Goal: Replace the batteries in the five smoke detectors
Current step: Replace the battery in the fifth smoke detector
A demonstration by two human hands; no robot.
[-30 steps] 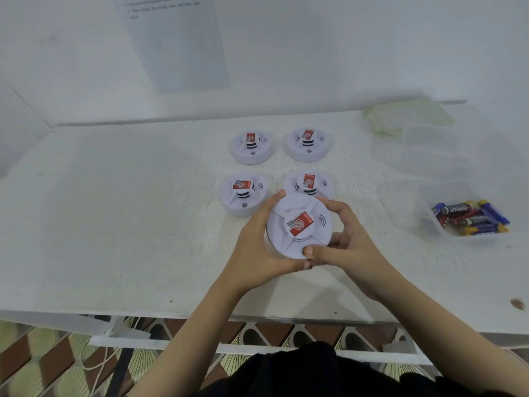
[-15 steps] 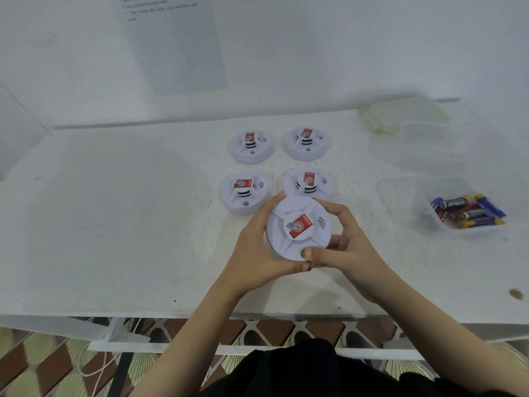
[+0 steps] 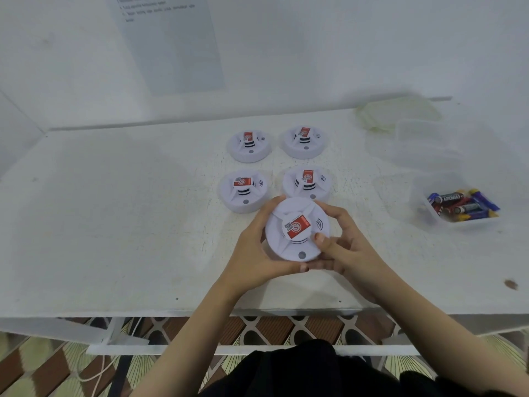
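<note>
A round white smoke detector (image 3: 297, 229) with a red label is held between both hands just above the table's front middle. My left hand (image 3: 254, 247) grips its left side, fingers curled round the rim. My right hand (image 3: 343, 245) grips its right side, with the thumb lying on its top face. Several more white detectors sit face up behind it: front left (image 3: 243, 190), front right (image 3: 307, 183), back left (image 3: 249, 146) and back right (image 3: 304, 141). A clear tub of batteries (image 3: 463, 203) stands to the right.
The white table (image 3: 114, 224) meets a white wall at the back, where a paper sheet (image 3: 169, 44) hangs. Empty clear containers (image 3: 423, 144) and a greenish lid (image 3: 398, 113) lie at the back right. A brown spot (image 3: 511, 284) marks the front right.
The held detector has turned clockwise between my hands, its red label now more tilted and a grey dot showing at its near edge. My right thumb has shifted onto the top face.
</note>
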